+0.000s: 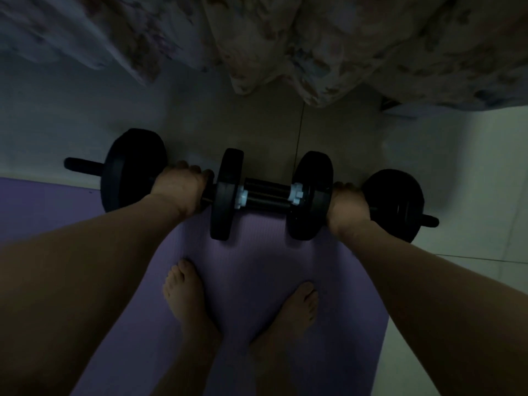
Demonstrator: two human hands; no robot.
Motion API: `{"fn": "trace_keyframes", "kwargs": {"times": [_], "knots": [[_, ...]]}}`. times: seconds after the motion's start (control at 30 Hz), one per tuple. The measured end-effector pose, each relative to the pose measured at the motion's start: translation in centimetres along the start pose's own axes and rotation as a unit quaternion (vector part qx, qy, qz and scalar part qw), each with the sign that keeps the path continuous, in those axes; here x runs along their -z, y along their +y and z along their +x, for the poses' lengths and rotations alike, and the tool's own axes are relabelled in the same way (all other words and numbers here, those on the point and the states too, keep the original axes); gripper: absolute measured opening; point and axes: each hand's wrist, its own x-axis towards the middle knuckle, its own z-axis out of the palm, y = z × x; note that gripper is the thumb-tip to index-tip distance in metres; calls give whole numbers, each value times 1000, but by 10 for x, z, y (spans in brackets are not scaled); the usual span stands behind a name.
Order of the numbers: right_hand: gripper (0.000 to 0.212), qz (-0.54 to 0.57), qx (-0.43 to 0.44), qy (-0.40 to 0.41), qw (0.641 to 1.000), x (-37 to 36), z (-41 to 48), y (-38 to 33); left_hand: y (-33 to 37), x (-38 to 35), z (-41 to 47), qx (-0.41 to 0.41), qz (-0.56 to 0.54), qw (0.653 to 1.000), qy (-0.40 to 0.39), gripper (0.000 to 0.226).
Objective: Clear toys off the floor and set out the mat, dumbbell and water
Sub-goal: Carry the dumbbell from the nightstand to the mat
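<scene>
Dumbbell [257,192] task, near to far: bare feet [185,292] planted on the purple mat [251,281], already unrolled over the floor [471,172]. Both hands wrapped shut around the bar, left hand [180,187] and right hand [347,204] each between two plates, probably to share a heavy load. Hanging above the mat's far edge. Beyond, floral bedding [314,47]. No water visible.

**Weighted bar gripped over the mat**

A long black bar [268,192] with four round black plates is gripped by the left hand [183,187] and right hand [347,207], above a purple foam mat [257,270] where two bare feet [185,292] are planted.
</scene>
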Motion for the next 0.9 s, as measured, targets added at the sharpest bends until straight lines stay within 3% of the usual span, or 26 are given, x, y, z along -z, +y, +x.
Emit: {"fn": "trace_keyframes", "kwargs": {"times": [0.13, 0.43, 0.67, 0.9], "knots": [[37, 37, -17, 30, 999, -6, 1, 0, -3, 3, 6, -10, -10, 999, 36, 53], [42, 38, -15, 67, 997, 11, -14, 3, -5, 15, -1, -8, 18, 1000, -1, 73], [48, 5, -39, 44, 998, 59, -77, 0, 11, 63, -49, 21, -45, 997, 65, 61], [39, 22, 1, 45, 999, 133, -157, -16, 48, 132, -130, 3, 12, 1000, 17, 43]]}}
